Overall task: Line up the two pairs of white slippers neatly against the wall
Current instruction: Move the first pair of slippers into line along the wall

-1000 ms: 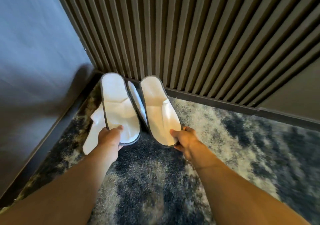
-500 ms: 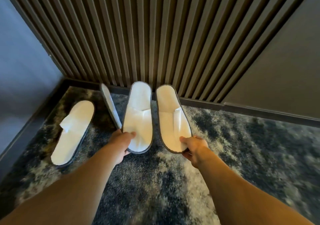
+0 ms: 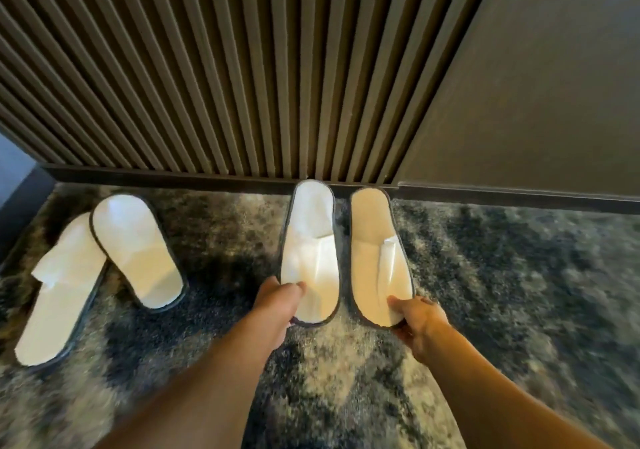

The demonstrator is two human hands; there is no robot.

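Observation:
Two white slippers with dark edging lie side by side, toes at the wall's dark skirting (image 3: 485, 194). My left hand (image 3: 277, 301) grips the heel of the left slipper (image 3: 311, 240). My right hand (image 3: 417, 320) grips the heel of the right slipper (image 3: 375, 251). The other pair lies to the left on the carpet: one slipper (image 3: 135, 244) angled with its toe near the wall, overlapping the edge of the second slipper (image 3: 59, 289), which points the opposite way.
A dark ribbed wall panel (image 3: 207, 67) runs across the back, with a smooth dark panel (image 3: 536, 85) to its right. A mottled blue-grey carpet (image 3: 502, 292) covers the floor. A side wall edge (image 3: 17, 178) closes the left corner.
Both hands carried the held pair rightward and set the toes against the skirting. The third slipper, earlier standing on edge beside them, now lies flat over the far-left one.

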